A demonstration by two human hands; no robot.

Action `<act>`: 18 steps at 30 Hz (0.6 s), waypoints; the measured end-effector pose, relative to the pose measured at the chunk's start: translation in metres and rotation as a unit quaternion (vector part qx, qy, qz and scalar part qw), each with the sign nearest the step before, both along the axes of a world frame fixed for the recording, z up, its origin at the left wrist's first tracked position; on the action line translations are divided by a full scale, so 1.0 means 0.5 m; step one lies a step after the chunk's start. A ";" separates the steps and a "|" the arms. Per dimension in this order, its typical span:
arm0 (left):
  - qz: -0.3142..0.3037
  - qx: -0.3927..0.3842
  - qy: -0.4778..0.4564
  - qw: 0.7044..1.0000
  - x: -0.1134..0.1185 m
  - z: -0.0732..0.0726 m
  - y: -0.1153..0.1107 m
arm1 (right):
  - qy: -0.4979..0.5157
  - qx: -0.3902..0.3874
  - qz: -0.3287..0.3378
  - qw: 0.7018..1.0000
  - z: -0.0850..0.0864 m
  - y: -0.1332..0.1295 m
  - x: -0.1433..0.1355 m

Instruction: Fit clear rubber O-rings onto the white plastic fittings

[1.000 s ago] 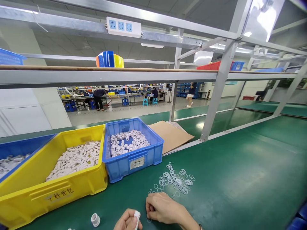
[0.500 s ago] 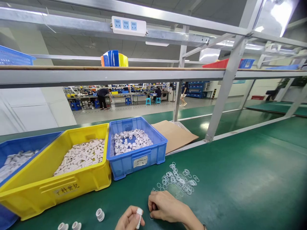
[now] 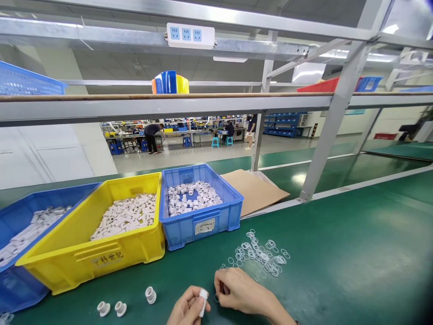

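Observation:
My left hand point(image 3: 190, 306) is closed around a small white plastic fitting point(image 3: 203, 301), which stands upright between thumb and fingers. Just to its right, my right hand point(image 3: 238, 289) is low over the green tabletop with its fingers curled together. A thin clear ring point(image 3: 216, 298) shows at those fingertips; whether it is gripped is hidden. Many loose white rings point(image 3: 262, 256) lie in a pile beyond my right hand. Left of my hands stand three white flanged fittings, one nearer point(image 3: 150, 295) and two point(image 3: 111, 308) further left.
A blue bin point(image 3: 203, 212) and a yellow bin point(image 3: 98, 262) hold many white plastic parts, with another blue bin point(image 3: 23, 284) at the far left. Brown cardboard point(image 3: 253, 192) lies behind. A metal shelf frame point(image 3: 333, 122) rises over the bench. People are far off in the background.
The view has swung slightly left and tilted. My right fingers have curled in a little more by the ring. My left hand keeps its hold on the fitting.

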State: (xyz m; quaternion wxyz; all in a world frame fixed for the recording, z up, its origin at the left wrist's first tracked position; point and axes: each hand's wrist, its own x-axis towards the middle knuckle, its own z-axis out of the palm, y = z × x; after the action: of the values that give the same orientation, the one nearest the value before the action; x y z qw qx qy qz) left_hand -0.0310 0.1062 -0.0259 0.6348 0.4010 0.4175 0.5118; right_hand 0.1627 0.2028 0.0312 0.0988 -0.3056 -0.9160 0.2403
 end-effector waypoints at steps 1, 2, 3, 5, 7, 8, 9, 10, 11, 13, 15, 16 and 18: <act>-0.001 0.004 0.005 1.000 -0.001 -0.001 0.000 | 0.005 -0.003 -0.001 1.000 0.004 -0.002 0.001; -0.003 0.009 0.009 1.000 -0.001 -0.002 0.000 | 0.011 -0.006 -0.001 1.000 0.009 -0.005 0.001; -0.005 0.013 0.011 1.000 -0.002 -0.004 0.000 | 0.019 -0.013 0.000 1.000 0.013 -0.007 0.002; -0.011 0.019 0.011 1.000 -0.002 -0.008 0.001 | 0.046 -0.033 0.004 0.998 0.019 -0.010 0.002; -0.014 0.021 0.008 1.000 -0.003 -0.013 0.004 | 0.082 -0.059 0.013 0.995 0.022 -0.013 0.001; -0.016 0.024 0.005 1.000 -0.003 -0.015 0.005 | 0.099 -0.069 0.018 0.993 0.024 -0.014 0.000; -0.016 0.028 0.002 0.999 -0.004 -0.017 0.006 | 0.112 -0.075 0.023 0.991 0.025 -0.015 -0.002; -0.016 0.030 -0.001 0.999 -0.005 -0.018 0.006 | 0.123 -0.078 0.026 0.989 0.027 -0.016 -0.004; -0.014 0.032 -0.004 0.999 -0.005 -0.018 0.007 | 0.133 -0.082 0.027 0.987 0.029 -0.018 -0.006; -0.011 0.032 -0.012 0.999 -0.006 -0.018 0.006 | 0.147 -0.090 0.025 0.985 0.035 -0.021 -0.011; -0.012 0.029 -0.017 0.999 -0.006 -0.018 0.006 | 0.156 -0.100 0.022 0.982 0.041 -0.025 -0.014; -0.014 0.030 -0.017 0.999 -0.005 -0.017 0.005 | 0.158 -0.104 0.021 0.982 0.043 -0.026 -0.015; -0.022 0.032 -0.012 0.999 -0.004 -0.018 0.005 | 0.157 -0.108 0.022 0.981 0.047 -0.030 -0.017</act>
State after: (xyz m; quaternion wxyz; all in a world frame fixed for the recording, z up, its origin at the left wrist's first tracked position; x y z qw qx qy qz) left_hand -0.0330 0.1089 -0.0349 0.6377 0.4236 0.3848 0.5156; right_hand 0.1542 0.1879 0.0546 0.2025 -0.2522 -0.8643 0.3852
